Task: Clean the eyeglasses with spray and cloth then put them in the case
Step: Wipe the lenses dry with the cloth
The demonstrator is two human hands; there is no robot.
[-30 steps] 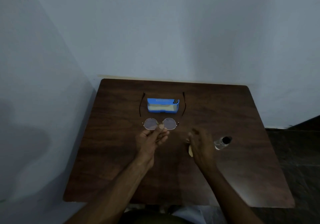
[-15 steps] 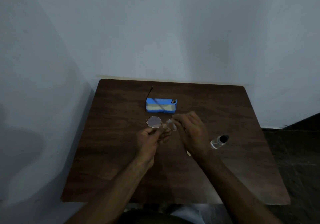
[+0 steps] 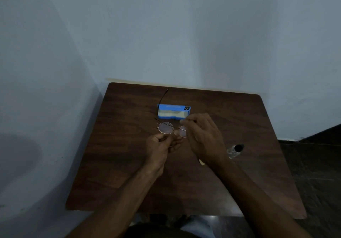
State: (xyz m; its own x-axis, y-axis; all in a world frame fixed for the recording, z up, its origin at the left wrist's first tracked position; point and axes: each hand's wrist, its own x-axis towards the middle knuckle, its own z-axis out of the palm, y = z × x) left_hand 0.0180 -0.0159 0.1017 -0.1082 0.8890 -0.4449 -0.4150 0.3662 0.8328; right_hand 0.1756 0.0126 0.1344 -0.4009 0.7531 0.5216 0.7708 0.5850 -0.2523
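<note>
Two hands held the eyeglasses [image 3: 166, 127] just near of the blue case [image 3: 173, 111]: our left hand [image 3: 162, 145] pinched the bridge, our right hand [image 3: 201, 136] curled round the right rim. We judged the wire frame light, bendable and fragile, best held by its rims.

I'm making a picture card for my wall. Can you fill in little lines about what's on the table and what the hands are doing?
table: dark brown wood
eyeglasses: round lenses, held in front of the case
left hand: pinches the eyeglasses near the bridge
right hand: fingers pinch at the far side of the frame
case: blue, open
spray bottle: clear, black cap, on the table beside the right hand
cloth: only a pale corner shows under the right wrist
</note>
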